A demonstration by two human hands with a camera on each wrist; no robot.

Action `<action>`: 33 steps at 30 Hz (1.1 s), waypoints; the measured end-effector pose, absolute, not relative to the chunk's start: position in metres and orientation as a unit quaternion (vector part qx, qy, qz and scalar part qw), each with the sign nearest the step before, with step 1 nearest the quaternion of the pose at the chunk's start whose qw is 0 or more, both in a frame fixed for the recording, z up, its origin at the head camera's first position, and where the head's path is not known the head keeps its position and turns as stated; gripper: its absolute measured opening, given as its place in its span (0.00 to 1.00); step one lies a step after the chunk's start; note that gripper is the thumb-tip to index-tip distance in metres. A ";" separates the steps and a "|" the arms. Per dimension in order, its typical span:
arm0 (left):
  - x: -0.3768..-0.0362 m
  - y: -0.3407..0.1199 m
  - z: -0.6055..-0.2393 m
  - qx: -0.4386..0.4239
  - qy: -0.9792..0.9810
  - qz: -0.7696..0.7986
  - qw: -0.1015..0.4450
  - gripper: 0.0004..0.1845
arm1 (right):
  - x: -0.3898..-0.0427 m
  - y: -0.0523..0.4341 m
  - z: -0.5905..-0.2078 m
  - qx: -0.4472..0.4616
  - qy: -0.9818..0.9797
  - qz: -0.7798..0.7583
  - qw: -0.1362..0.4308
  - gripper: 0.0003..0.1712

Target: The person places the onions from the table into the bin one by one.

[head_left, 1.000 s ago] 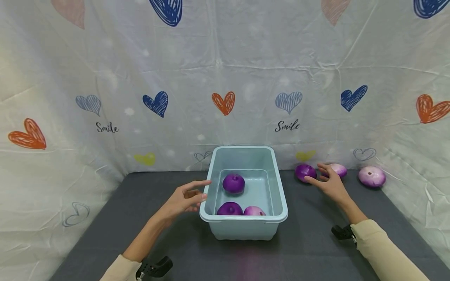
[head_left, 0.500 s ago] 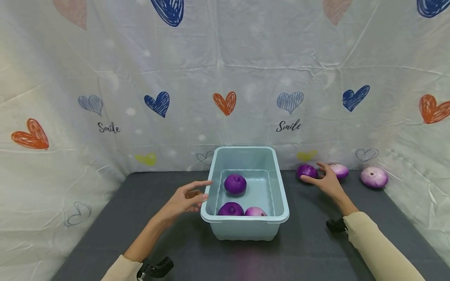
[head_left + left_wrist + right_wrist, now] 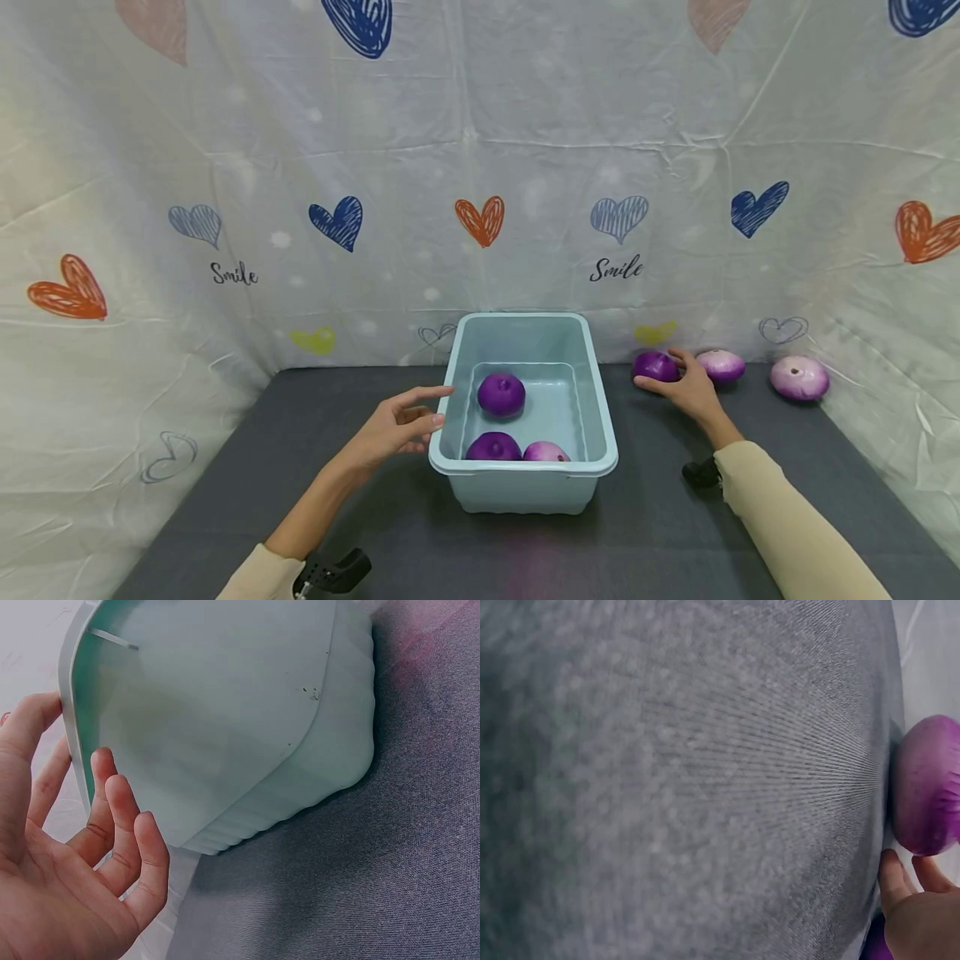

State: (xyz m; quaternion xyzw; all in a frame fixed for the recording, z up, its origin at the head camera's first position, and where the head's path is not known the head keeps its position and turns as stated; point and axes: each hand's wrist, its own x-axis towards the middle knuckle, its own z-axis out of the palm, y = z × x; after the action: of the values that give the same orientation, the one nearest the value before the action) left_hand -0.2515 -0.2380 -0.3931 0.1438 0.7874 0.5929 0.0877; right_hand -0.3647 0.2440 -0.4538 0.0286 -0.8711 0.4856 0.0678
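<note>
A: Right hand [image 3: 688,388], position and contact?
B: At 2 o'clock from the bin [image 3: 525,329], on the dark onion [image 3: 652,365]. Thumb and fingers [image 3: 895,877] curl round the onion; it sits on the worktop [image 3: 360,533], near the backdrop [image 3: 480,167].

A: Left hand [image 3: 390,427]?
B: At 9 o'clock of the bin, just beside its left rim. Fingers [image 3: 120,817] apart and relaxed, holding nothing. The index finger points at the rim; contact cannot be told.

A: Bin contents?
B: Three onions: one dark [image 3: 501,393] mid-floor, one dark [image 3: 492,447] and one paler [image 3: 545,452] against the near wall.

A: Other items on the worktop?
B: Two pale onions at 3 o'clock of the right hand: one [image 3: 721,365] just beside it, one [image 3: 799,377] farther out, near the right backdrop fold.
</note>
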 end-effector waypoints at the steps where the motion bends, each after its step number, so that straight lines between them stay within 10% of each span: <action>1: -0.252 -0.238 -0.393 0.144 0.787 0.593 0.088 0.27 | -0.365 0.244 -0.454 0.027 -0.871 0.485 0.071 0.59; 33: -0.252 -0.237 -0.392 0.156 0.789 0.589 0.076 0.27 | -0.352 0.273 -0.455 0.109 -0.839 0.528 0.068 0.41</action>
State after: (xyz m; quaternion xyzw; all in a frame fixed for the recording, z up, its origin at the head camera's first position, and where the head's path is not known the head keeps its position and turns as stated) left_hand -0.2518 -0.2370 -0.3921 0.1562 0.7893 0.5888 0.0764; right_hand -0.3522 0.2727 -0.4547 0.1091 -0.8394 0.5281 0.0678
